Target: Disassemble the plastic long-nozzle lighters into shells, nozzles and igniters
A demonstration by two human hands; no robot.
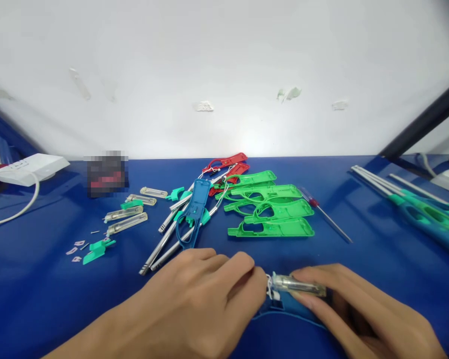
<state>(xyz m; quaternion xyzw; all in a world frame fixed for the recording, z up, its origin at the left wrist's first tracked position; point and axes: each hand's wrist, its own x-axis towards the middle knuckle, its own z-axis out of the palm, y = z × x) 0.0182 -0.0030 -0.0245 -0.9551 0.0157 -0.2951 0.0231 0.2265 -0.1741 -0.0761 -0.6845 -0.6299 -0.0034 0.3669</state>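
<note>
In the head view, my right hand pinches a see-through lighter fuel tank between thumb and fingers. The tank lies over a blue lighter casing half low in the picture, near its right side. My left hand is closed at the left end of this casing, and its fingertips are hidden behind the knuckles. Between the two hands, white wire shows by the tank's end. Much of the casing is covered by my hands, so I cannot tell whether the tank is seated in it.
Several green casing halves lie ahead, beside a screwdriver. Left of them are metal lighter tubes, another blue casing half and red casings. Spare fuel tanks lie left; whole lighters lie right.
</note>
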